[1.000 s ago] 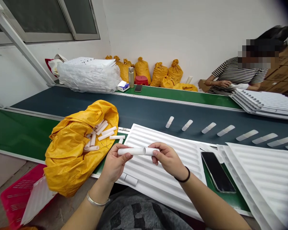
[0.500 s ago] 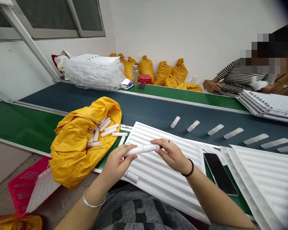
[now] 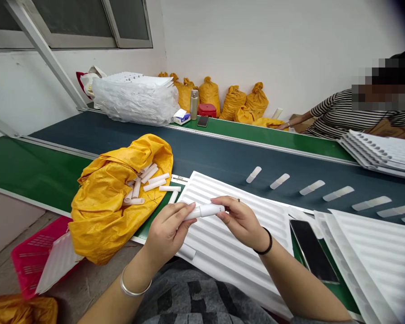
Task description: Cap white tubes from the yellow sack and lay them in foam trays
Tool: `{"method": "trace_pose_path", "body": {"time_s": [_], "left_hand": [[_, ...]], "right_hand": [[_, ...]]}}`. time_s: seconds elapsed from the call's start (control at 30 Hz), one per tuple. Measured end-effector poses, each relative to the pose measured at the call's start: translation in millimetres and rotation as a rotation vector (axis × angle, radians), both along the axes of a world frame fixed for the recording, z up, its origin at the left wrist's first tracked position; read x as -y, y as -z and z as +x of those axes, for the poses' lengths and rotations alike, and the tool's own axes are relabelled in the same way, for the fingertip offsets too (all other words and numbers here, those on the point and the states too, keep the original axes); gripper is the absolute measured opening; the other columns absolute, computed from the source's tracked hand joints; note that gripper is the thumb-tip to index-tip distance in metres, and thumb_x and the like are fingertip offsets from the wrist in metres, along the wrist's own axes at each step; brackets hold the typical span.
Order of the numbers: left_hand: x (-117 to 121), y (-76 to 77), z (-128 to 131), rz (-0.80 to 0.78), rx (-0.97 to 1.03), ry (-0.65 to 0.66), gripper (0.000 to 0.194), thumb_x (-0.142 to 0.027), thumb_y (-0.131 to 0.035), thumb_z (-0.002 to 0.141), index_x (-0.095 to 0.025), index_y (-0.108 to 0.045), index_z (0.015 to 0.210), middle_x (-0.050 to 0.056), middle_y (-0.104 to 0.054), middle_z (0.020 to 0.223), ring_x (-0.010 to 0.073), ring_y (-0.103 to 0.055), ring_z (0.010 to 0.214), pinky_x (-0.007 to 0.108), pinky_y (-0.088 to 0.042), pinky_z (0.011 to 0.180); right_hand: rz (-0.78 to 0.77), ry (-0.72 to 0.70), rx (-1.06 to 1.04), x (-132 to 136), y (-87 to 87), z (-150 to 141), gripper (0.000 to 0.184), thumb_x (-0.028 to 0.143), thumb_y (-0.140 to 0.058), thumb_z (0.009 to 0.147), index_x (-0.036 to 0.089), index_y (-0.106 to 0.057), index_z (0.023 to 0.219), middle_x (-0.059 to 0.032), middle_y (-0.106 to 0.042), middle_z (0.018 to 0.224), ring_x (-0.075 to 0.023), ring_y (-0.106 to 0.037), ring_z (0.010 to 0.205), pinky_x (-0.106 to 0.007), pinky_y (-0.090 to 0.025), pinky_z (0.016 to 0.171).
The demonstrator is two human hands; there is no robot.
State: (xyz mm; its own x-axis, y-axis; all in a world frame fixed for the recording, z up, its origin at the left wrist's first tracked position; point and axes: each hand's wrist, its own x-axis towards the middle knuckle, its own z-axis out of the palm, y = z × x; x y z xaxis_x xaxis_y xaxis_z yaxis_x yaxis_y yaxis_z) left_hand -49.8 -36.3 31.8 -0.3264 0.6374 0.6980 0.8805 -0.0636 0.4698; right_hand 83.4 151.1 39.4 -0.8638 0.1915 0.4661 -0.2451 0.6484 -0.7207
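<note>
A white tube (image 3: 205, 210), seen w/ a visible joint a sec. ago, is now pushed shorter & pinched at each end by left hand (image 3: 167, 234) & right hand (image 3: 240, 220) above the ribbed white tray (image 3: 256, 216), suggesting cap seated.

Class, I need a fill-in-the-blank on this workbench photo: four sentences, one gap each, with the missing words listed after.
1. Both hands, the left hand and the right hand, hold one white ____ between them.
2. The open sack of loose tubes is ____ in colour.
3. A black ____ lies right of the ribbed tray.
4. The left wrist wears a silver ____.

Missing words: tube; yellow; phone; bracelet
</note>
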Motion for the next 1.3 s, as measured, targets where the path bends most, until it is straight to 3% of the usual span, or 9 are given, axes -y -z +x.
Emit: {"method": "trace_pose_path", "body": {"time_s": [0.23,0.43,0.6,0.9,1.13,1.3], "left_hand": [[-2.3,1.0,5.6,-0.133,0.11,0.017,0.036,-0.018,-0.06,0.086,-0.016,-0.056,0.122,0.008,-0.068,0.106,0.0167,-0.063,0.096,0.026,-0.051,0.085],[-11.1,2.8,18.7,-0.05,0.035,0.022,0.034,-0.013,-0.061,0.085,-0.013,-0.057,0.118,0.008,-0.068,0.105,0.0155,-0.062,0.097,0.024,-0.047,0.09],[-6.7,-2.0,23.7,-0.062,0.056,0.029,0.034,-0.013,-0.062,0.085,-0.012,-0.057,0.118,0.007,-0.067,0.105,0.0138,-0.061,0.098,0.021,-0.045,0.092],[3.6,-15.6,35.8,-0.061,0.017,0.041,0.033,-0.015,-0.062,0.085,-0.012,-0.057,0.117,0.006,-0.067,0.103,0.0118,-0.06,0.096,0.017,-0.043,0.092],[16.4,-26.4,42.8,-0.086,0.07,0.048,0.033,-0.018,-0.063,0.084,-0.014,-0.058,0.117,0.006,-0.067,0.104,0.0111,-0.062,0.094,0.016,-0.044,0.089],[24.0,-32.0,48.2,-0.097,0.119,0.082,0.034,-0.017,-0.063,0.084,-0.017,-0.058,0.118,0.004,-0.066,0.104,0.0109,-0.062,0.093,0.016,-0.046,0.086]], "right_hand": [[-0.105,0.026,-0.057,6.3,2.9,2.3,0.032,0.017,-0.052,0.09,0.025,-0.055,0.12,-0.0073,-0.061,0.11,-0.0198,-0.057,0.1,-0.032,-0.048,0.078],[-0.393,0.248,-0.1,30.1,6.3,-2.9,0.018,0.026,-0.063,0.084,0.022,-0.058,0.1,-0.0034,-0.058,0.093,-0.0134,-0.053,0.073,-0.026,-0.045,0.061],[-0.355,0.317,-0.09,34.5,-0.7,2.8,0.012,0.027,-0.054,0.089,0.02,-0.062,0.096,-0.0033,-0.061,0.086,-0.0146,-0.055,0.076,-0.029,-0.045,0.07],[-0.462,0.285,-0.092,43.1,-12.6,20.2,0.025,0.031,-0.042,0.097,0.022,-0.065,0.099,-0.0026,-0.063,0.088,-0.0098,-0.053,0.064,-0.024,-0.046,0.059],[-0.603,0.195,-0.13,54.9,-25.1,37.4,0.029,0.031,-0.039,0.099,0.027,-0.066,0.11,-0.0029,-0.065,0.092,-0.0099,-0.053,0.067,-0.023,-0.046,0.06],[-0.621,0.179,-0.145,61.3,-33.8,48.1,0.03,0.032,-0.04,0.099,0.028,-0.066,0.111,-0.0037,-0.065,0.093,-0.0104,-0.054,0.069,-0.023,-0.046,0.059]]}}
